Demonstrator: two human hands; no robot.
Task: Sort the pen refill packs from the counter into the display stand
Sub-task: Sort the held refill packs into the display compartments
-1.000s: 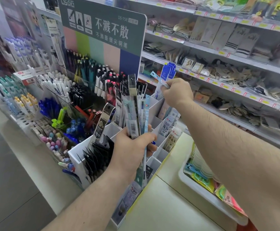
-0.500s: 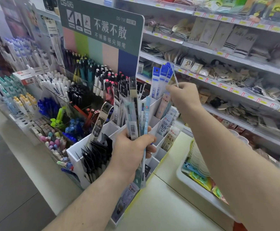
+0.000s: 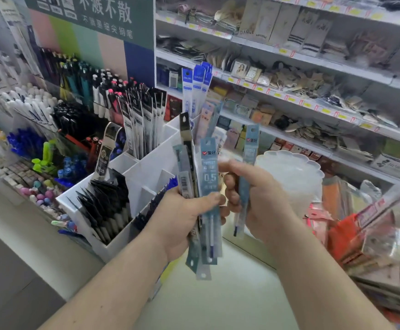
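before the display stand (image 3: 146,167), left hand (image 3: 180,217) gripping refill bundle (image 3: 201,186), right hand (image 3: 263,198) pinching blurred pack (image 3: 249,160)

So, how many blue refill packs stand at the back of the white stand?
3 show, upright side by side in the back compartment: left, middle, right. More may be hidden behind them.
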